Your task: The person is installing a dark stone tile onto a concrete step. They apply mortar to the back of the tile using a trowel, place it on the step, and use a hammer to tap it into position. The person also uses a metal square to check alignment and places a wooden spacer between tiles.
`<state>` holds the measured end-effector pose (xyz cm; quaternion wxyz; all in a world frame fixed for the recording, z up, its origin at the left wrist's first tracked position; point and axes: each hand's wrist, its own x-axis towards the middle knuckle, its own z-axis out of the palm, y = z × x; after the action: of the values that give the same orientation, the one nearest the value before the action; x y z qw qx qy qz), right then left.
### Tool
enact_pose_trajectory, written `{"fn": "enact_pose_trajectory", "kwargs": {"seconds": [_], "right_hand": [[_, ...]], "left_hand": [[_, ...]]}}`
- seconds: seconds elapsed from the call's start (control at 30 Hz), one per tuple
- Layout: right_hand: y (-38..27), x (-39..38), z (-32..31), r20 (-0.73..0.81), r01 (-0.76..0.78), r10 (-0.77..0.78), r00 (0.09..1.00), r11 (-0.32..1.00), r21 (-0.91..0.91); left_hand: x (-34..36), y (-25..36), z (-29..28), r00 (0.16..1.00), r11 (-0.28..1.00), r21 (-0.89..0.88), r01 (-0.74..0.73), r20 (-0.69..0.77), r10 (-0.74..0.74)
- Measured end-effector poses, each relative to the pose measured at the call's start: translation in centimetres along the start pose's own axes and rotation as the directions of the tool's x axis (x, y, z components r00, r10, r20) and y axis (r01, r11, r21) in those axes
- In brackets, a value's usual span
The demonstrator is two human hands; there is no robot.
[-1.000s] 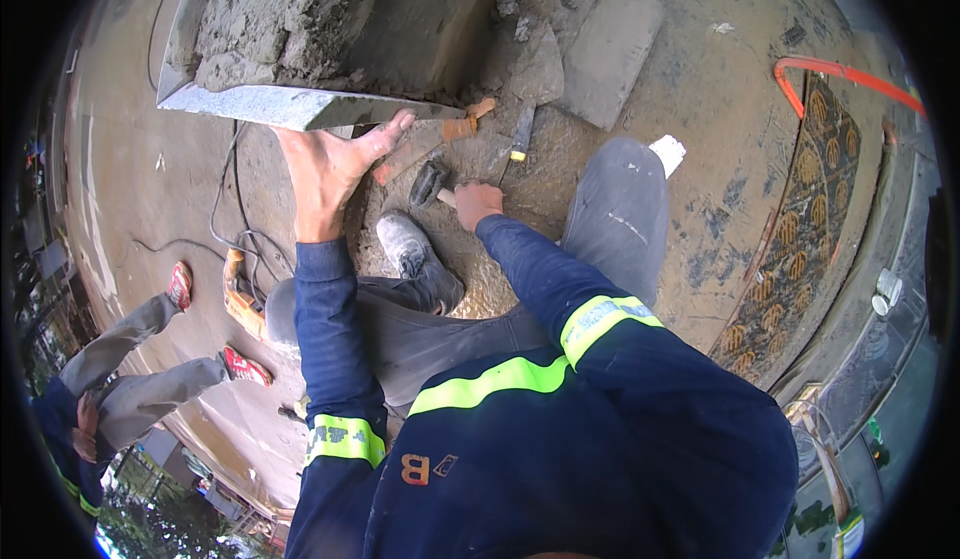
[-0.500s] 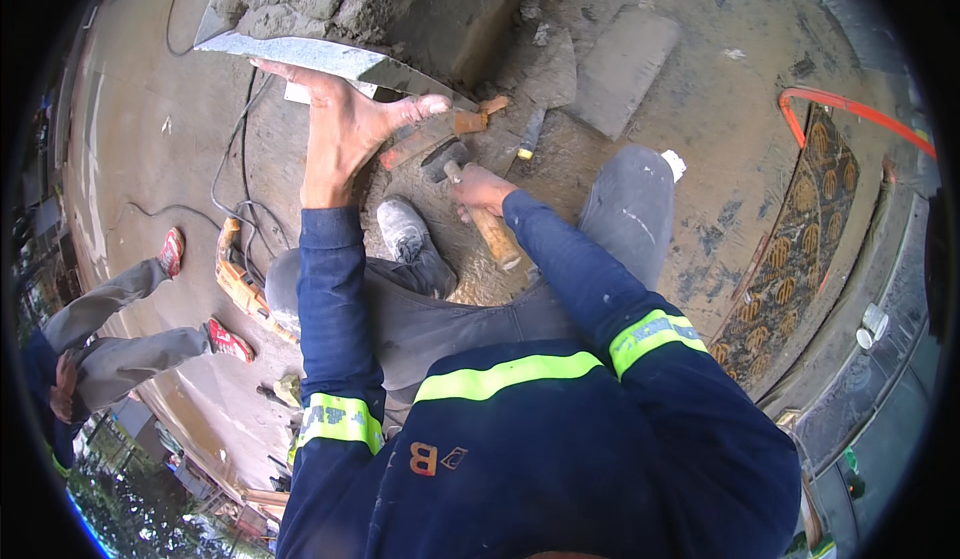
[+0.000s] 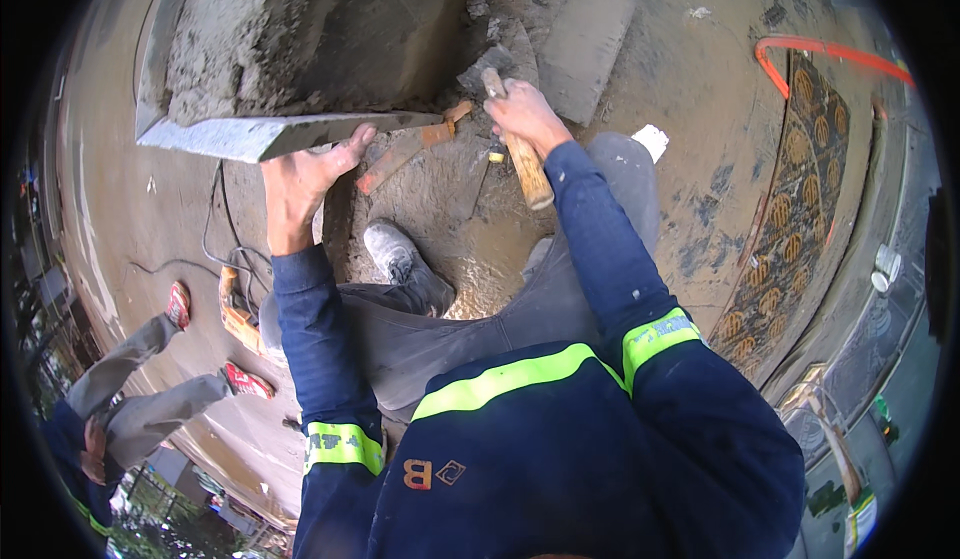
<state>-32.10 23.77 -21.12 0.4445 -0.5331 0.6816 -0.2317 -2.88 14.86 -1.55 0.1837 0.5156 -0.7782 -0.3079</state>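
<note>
My left hand (image 3: 300, 184) presses up against the near edge of a pale stone slab (image 3: 225, 137), its thumb stretched out along the edge and its fingers partly hidden by the stone. Grey wet mortar (image 3: 245, 44) lies behind this edge. In my right hand (image 3: 525, 114) is a hammer, gripped by its wooden handle (image 3: 530, 174); its grey head (image 3: 487, 67) is raised to the right of the slab, apart from it. A wood-coloured block (image 3: 437, 134) and a reddish-ended strip (image 3: 385, 167) lie on the ground below the slab's right end.
A flat grey board (image 3: 590, 44) lies ahead on the right. An orange-handled power tool (image 3: 238, 319) and black cable (image 3: 230, 224) are at left, near another person's legs (image 3: 150, 404). A patterned panel (image 3: 780, 249) and orange pipe (image 3: 840, 51) are at right. My shoe (image 3: 393, 249) stands between.
My right hand has lifted the hammer forward and up, away from my feet. My left hand stays at the slab, its fingers now less visible. The view has shifted.
</note>
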Motion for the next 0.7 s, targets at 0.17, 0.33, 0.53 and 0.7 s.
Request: {"fn": "enact_pose_trajectory", "kwargs": {"seconds": [0.17,0.33,0.53,0.7], "right_hand": [[-0.7,1.9,1.5,0.197,-0.234,0.186,0.963,0.939,0.253],[-1.3,1.5,0.9,0.099,-0.048,0.059,0.993,0.993,-0.111],[-1.1,2.0,1.1,0.168,-0.18,0.178,0.97,0.984,-0.005],[-0.7,2.3,1.6,0.268,-0.014,0.039,0.963,0.995,-0.095]], "left_hand": [[-0.2,-0.1,0.1,0.999,0.99,-0.133,0.052,0.019,-0.049],[-0.5,-0.5,0.3,0.997,0.96,-0.273,0.071,0.018,-0.069],[-0.6,-1.6,0.2,0.999,0.976,-0.213,0.038,0.009,-0.036],[-0.7,-1.9,0.1,0.999,0.986,-0.161,0.047,0.03,-0.043]]}}
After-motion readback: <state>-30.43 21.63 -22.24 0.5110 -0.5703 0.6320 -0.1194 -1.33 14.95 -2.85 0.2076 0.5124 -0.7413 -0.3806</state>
